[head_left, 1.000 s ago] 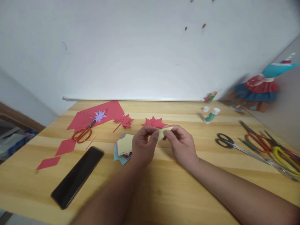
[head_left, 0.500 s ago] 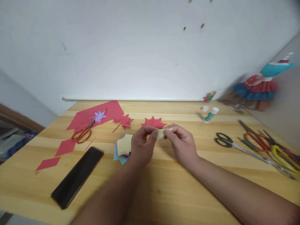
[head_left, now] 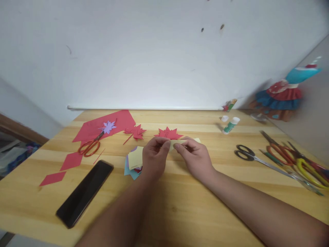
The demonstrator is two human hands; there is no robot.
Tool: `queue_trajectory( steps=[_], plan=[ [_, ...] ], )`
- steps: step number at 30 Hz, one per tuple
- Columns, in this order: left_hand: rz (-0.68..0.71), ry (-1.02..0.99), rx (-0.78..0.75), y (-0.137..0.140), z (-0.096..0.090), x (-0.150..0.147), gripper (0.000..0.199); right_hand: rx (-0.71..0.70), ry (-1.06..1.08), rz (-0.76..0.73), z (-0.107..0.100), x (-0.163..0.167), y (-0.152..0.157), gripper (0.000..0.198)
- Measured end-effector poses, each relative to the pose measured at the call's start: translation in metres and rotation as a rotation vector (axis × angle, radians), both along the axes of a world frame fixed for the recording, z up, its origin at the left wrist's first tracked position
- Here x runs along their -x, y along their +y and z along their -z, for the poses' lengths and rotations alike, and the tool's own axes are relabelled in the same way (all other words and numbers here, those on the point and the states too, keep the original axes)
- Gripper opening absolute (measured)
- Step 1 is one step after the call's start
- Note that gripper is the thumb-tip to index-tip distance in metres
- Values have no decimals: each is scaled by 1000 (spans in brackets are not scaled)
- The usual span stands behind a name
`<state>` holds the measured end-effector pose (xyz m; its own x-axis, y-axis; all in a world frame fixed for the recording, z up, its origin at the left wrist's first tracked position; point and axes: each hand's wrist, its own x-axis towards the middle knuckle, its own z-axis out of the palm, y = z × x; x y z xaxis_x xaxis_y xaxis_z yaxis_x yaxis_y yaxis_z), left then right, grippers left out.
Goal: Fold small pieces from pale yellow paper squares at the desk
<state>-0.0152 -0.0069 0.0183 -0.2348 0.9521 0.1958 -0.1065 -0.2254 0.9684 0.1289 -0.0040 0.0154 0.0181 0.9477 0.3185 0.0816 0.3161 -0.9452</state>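
Note:
A small pale yellow paper (head_left: 175, 144) is pinched between my two hands above the middle of the table. My left hand (head_left: 155, 157) grips its left end between thumb and fingers. At the other end, my right hand (head_left: 196, 156) presses it with the thumb, and a yellow corner shows beyond the fingers. Just behind the hands lies a red paper leaf (head_left: 168, 133), partly hidden by them. Beside my left hand is a pile of coloured paper squares (head_left: 135, 160), yellow on top. Another red paper leaf with a stem (head_left: 137, 131) lies farther left.
On the left are a black phone (head_left: 86, 192), red-handled scissors (head_left: 89, 148), a purple paper leaf (head_left: 109, 127), red paper (head_left: 84, 128) and red offcuts (head_left: 71, 161). A glue stick (head_left: 231, 125), black-handled scissors (head_left: 246, 153) and several other tools (head_left: 281, 154) lie right.
My right hand has shifted slightly left, closer to my left hand. Its thumb has slid along the yellow paper, and a yellow corner now shows behind the right fingers.

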Motion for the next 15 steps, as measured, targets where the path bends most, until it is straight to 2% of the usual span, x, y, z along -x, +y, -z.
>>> queue_trajectory(
  steps=[3,8,15],
  plan=[
    [7,-20,11,2,1,1,20,16,-17,12,0,1,1,31],
    [-6,-38,22,3,3,3,21,139,0,-86,4,4,2,35],
    [5,-61,25,4,2,2,22,186,-29,-173,2,5,-1,41]
  ],
)
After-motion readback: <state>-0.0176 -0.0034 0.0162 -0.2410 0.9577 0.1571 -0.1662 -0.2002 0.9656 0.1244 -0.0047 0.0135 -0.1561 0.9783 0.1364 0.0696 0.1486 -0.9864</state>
